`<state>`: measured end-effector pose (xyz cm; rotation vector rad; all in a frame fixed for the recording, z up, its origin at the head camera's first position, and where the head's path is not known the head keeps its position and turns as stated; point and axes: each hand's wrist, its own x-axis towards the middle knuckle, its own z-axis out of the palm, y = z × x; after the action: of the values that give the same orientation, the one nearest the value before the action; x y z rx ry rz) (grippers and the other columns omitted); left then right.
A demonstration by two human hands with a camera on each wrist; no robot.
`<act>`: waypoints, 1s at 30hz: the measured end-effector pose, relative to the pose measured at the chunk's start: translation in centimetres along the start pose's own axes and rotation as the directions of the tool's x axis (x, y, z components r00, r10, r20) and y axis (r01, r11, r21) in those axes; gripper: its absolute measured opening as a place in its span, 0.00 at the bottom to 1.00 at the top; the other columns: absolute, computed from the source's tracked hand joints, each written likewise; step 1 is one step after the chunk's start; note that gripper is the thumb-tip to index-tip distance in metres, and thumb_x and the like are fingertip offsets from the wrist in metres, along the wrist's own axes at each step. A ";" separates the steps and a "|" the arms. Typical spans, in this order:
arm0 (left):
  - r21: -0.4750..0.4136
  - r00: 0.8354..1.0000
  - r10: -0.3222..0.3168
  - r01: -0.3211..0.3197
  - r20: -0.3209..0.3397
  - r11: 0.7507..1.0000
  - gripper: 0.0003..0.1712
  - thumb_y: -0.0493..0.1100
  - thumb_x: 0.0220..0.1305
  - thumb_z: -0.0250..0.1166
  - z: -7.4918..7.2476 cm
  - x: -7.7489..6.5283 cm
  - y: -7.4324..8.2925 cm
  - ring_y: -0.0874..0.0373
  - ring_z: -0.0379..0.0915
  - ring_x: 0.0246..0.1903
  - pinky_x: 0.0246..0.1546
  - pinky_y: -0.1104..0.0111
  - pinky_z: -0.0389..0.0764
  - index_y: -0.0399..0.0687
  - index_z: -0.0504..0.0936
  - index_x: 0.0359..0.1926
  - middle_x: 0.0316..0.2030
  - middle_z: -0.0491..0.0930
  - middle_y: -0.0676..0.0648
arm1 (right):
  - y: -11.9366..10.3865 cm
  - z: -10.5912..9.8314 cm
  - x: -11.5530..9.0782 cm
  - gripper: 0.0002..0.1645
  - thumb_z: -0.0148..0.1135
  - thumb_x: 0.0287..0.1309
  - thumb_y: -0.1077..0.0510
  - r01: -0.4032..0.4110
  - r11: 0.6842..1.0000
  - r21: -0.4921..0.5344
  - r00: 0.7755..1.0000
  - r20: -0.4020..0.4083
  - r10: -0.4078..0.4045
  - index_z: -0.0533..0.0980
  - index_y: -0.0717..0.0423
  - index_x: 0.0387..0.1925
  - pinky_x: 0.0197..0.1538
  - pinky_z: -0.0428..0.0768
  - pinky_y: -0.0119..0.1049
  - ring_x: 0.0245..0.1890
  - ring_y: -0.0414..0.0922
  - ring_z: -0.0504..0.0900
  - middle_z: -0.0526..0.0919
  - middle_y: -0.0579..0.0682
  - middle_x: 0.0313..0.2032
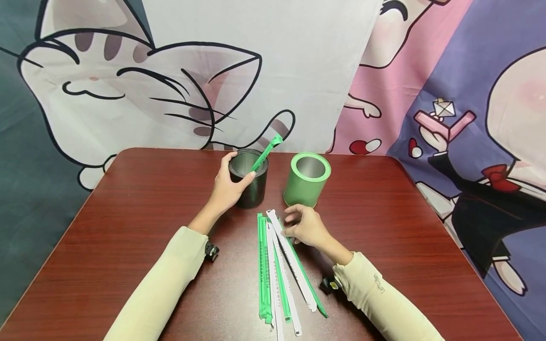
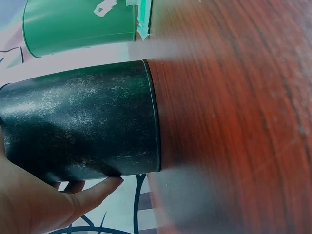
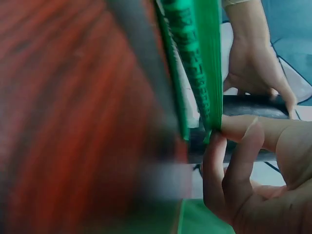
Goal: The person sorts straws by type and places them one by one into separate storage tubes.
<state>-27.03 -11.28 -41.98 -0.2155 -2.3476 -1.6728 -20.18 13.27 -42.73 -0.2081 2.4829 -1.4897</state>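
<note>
My left hand [image 1: 229, 184] grips the side of a black can [image 1: 251, 194], thumb near its rim. One green-wrapped straw [image 1: 265, 155] leans in that can, its upper end above the rim. My right hand [image 1: 309, 227] is at the far end of a loose bunch of wrapped straws on the table. In the right wrist view its fingertips pinch the end of a green-wrapped straw [image 3: 207, 73]. White-wrapped straws [image 1: 294, 263] and other green-wrapped straws [image 1: 262, 265] lie lengthwise beside it, some overlapping.
A green can [image 1: 304, 189] stands right of the black one, just beyond my right hand. Both cans are close to the far edge of the brown table [image 1: 384, 213]. Behind the table hangs a cloth [image 1: 298, 71] printed with cartoon figures.
</note>
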 end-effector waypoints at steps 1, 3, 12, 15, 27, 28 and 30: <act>0.000 1.000 0.001 -0.001 0.001 1.000 0.44 0.56 0.61 0.69 0.0 0.0 0.0 0.49 0.65 0.61 0.61 0.48 0.63 0.56 0.57 0.73 0.69 0.64 0.46 | -0.2 -0.2 0.0 0.31 0.76 0.44 0.69 0.001 1.000 0.002 1.000 0.001 -0.001 0.76 0.66 0.53 0.21 0.81 0.41 0.20 0.46 0.82 0.83 0.58 0.39; -0.001 1.000 0.004 -0.004 0.001 1.000 0.44 0.56 0.61 0.69 0.0 0.0 0.1 0.49 0.65 0.62 0.61 0.48 0.63 0.56 0.57 0.73 0.69 0.63 0.47 | -0.7 -0.5 -0.1 0.30 0.76 0.45 0.68 0.005 1.000 -0.001 1.000 0.002 -0.005 0.77 0.67 0.53 0.21 0.81 0.42 0.22 0.46 0.82 0.83 0.58 0.40; -0.001 1.000 0.002 -0.002 0.005 1.000 0.44 0.56 0.61 0.68 0.0 0.0 0.1 0.49 0.66 0.61 0.61 0.48 0.63 0.57 0.57 0.73 0.69 0.64 0.46 | -2.7 -2.4 -0.3 0.29 0.76 0.46 0.67 0.027 0.999 0.035 1.000 0.012 -0.028 0.76 0.70 0.52 0.21 0.79 0.39 0.25 0.42 0.83 0.84 0.61 0.42; 0.000 1.000 0.002 -0.002 0.008 1.000 0.44 0.56 0.62 0.68 0.0 0.0 0.1 0.49 0.66 0.61 0.61 0.48 0.63 0.57 0.57 0.73 0.69 0.64 0.46 | -3.4 -2.9 -0.4 0.29 0.75 0.47 0.66 0.034 0.999 0.040 0.999 0.015 -0.034 0.76 0.70 0.53 0.21 0.79 0.39 0.25 0.42 0.83 0.84 0.62 0.43; -0.005 1.000 -0.003 0.003 0.004 1.000 0.43 0.56 0.61 0.68 -0.1 -0.1 0.1 0.48 0.65 0.61 0.61 0.48 0.64 0.58 0.58 0.72 0.68 0.64 0.46 | -5.4 -5.1 -0.2 0.23 0.70 0.51 0.67 0.065 0.997 0.048 0.997 -0.041 -0.064 0.78 0.66 0.51 0.21 0.77 0.38 0.28 0.44 0.85 0.87 0.57 0.36; -0.006 1.000 -0.003 0.003 0.004 1.000 0.43 0.56 0.61 0.68 -0.1 -0.1 0.1 0.48 0.65 0.61 0.61 0.48 0.64 0.58 0.58 0.72 0.68 0.64 0.46 | -5.5 -5.1 -0.2 0.22 0.70 0.52 0.67 0.067 0.997 0.047 0.997 -0.046 -0.065 0.78 0.66 0.51 0.21 0.76 0.38 0.26 0.42 0.84 0.87 0.57 0.36; -0.005 1.000 -0.003 0.003 0.005 1.000 0.43 0.56 0.61 0.68 -0.1 -0.1 0.0 0.48 0.66 0.61 0.61 0.48 0.64 0.58 0.58 0.72 0.68 0.64 0.46 | -5.5 -5.2 -0.1 0.21 0.68 0.53 0.67 0.071 0.996 0.045 0.996 -0.049 -0.069 0.78 0.67 0.51 0.20 0.75 0.37 0.25 0.39 0.82 0.86 0.57 0.35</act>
<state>-26.94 -11.33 -41.94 -0.2168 -2.3484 -1.6819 -21.53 15.10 -35.46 -0.2565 2.4985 -1.5974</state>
